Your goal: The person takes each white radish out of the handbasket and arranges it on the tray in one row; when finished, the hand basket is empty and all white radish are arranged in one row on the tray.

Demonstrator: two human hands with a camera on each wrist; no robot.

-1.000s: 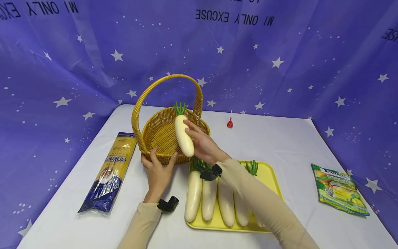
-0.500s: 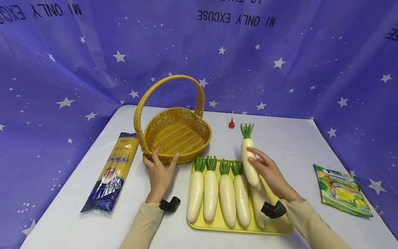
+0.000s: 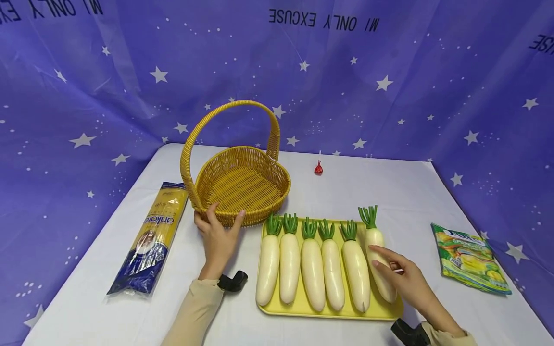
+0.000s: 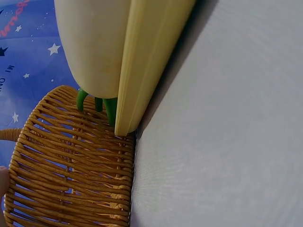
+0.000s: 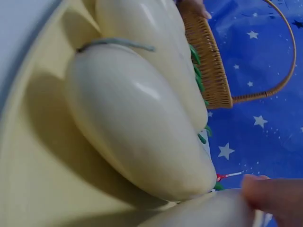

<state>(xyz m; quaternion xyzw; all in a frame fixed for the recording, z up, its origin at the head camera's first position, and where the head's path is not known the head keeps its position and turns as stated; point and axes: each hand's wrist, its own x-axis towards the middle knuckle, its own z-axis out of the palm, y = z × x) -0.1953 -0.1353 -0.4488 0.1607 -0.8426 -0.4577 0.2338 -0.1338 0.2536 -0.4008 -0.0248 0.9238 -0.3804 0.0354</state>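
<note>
A wicker basket (image 3: pixel 242 187) with a tall arched handle stands at the back left of the table; its inside is bare. My left hand (image 3: pixel 220 242) rests on its near rim with spread fingers; one fingertip (image 4: pixel 4 180) shows at the rim in the left wrist view. Several white radishes (image 3: pixel 312 274) with green tops lie side by side on a yellow tray (image 3: pixel 298 310). The rightmost white radish (image 3: pixel 381 269) lies along the tray's right side, pinched between the thumb and fingers of my right hand (image 3: pixel 409 278). In the right wrist view, a finger (image 5: pixel 272 191) touches that radish.
A pasta packet (image 3: pixel 151 235) lies left of the basket. At the far right is a green and yellow food packet (image 3: pixel 469 259). A small red-wrapped lollipop (image 3: pixel 318 168) sits near the back edge, before a purple star-printed cloth (image 3: pixel 337 96).
My right hand has carried a radish from over the basket to the right and down onto the tray's right side. My left hand has stayed at the basket rim.
</note>
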